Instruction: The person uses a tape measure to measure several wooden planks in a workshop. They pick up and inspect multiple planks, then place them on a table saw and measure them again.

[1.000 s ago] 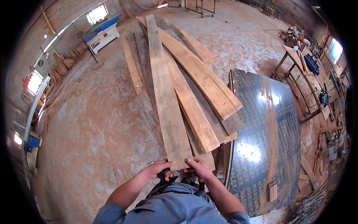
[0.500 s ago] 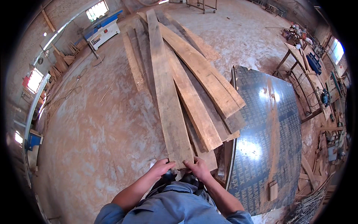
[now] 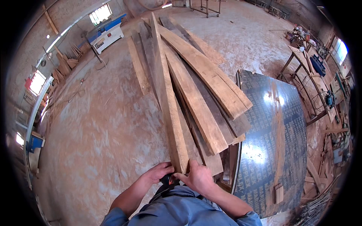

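Left fingers [image 3: 166, 165]: tips partly lost to me against the plank [image 3: 175, 132].
Right fingers [image 3: 193, 164]: some curl under, out of my sight.
Black-and-orange object [image 3: 168, 178]: partly covered; I can't tell its kind.
Wheeled rack [image 3: 207, 9]: cut off for me by the top edge.
Clutter [image 3: 299, 35] beyond the desk [image 3: 298, 54]: too small for me to name.

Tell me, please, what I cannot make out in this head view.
In the head view:
Held board: its near end is partly covered by the right hand.
Black-and-orange thing: partly hidden by the left hand and the right; kind unclear.
Lower boards: covered by upper boards; count unclear.
Wheeled rack: top cut off by the upper edge.
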`<control>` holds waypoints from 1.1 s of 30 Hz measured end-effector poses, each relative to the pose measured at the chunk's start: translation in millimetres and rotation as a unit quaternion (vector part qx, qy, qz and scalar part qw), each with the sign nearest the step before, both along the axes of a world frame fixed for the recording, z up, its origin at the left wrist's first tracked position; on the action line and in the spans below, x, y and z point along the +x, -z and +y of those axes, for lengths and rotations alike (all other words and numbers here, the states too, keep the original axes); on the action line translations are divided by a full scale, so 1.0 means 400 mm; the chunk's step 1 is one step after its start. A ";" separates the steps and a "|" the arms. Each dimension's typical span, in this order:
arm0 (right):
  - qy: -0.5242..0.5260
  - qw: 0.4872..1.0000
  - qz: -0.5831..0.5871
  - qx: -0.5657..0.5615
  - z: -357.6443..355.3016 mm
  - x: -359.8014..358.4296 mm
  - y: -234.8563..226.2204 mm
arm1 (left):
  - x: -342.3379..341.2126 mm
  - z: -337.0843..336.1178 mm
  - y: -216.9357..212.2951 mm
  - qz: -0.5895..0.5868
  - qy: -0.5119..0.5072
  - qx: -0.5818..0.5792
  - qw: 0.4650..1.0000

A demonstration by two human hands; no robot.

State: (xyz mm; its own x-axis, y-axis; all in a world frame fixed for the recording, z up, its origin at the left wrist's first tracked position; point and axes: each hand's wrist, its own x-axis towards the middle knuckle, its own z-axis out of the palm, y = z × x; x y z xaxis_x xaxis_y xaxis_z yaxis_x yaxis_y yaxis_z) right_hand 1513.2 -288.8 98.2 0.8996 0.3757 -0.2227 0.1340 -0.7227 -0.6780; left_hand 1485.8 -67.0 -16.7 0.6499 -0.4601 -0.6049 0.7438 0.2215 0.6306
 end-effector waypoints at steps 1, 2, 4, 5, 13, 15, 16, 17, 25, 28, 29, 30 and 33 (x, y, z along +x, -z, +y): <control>-0.008 0.998 -0.061 0.013 0.004 -0.003 -0.011 | 0.003 -0.002 -0.018 -0.006 0.005 -0.010 1.000; -0.013 0.996 -0.092 0.017 0.009 -0.003 -0.022 | 0.007 -0.006 -0.040 -0.011 0.010 -0.020 1.000; -0.023 0.988 -0.153 0.023 0.017 -0.003 -0.044 | 0.007 -0.026 -0.100 -0.007 -0.032 -0.051 0.998; -0.026 0.985 -0.167 0.026 0.021 -0.004 -0.052 | 0.006 -0.031 -0.114 -0.005 -0.053 -0.066 0.996; -0.041 0.974 -0.216 0.049 0.043 -0.004 -0.091 | -0.010 0.001 -0.136 -0.019 -0.082 -0.109 0.990; -0.045 0.969 -0.236 0.058 0.054 -0.005 -0.085 | -0.015 0.008 -0.128 -0.031 -0.080 -0.121 0.989; -0.047 0.966 -0.246 0.062 0.060 -0.006 -0.082 | -0.017 0.018 -0.121 -0.036 -0.076 -0.129 0.988; -0.048 0.966 -0.247 0.064 0.064 -0.005 -0.085 | -0.018 0.025 -0.114 -0.040 -0.072 -0.137 0.987; -0.042 0.945 -0.312 0.094 0.089 0.002 -0.137 | -0.001 0.006 -0.178 -0.049 -0.081 -0.191 0.977; -0.060 0.930 -0.352 0.084 0.095 0.008 -0.170 | 0.012 0.000 -0.181 -0.054 -0.075 -0.205 0.974; -0.059 0.927 -0.364 0.073 0.099 0.008 -0.179 | 0.019 -0.001 -0.178 -0.053 -0.073 -0.210 0.974; -0.059 0.923 -0.375 0.062 0.105 0.009 -0.183 | 0.024 -0.002 -0.172 -0.051 -0.073 -0.211 0.973; -0.069 0.922 -0.380 0.032 0.112 0.011 -0.213 | 0.041 -0.002 -0.161 -0.046 -0.070 -0.215 0.973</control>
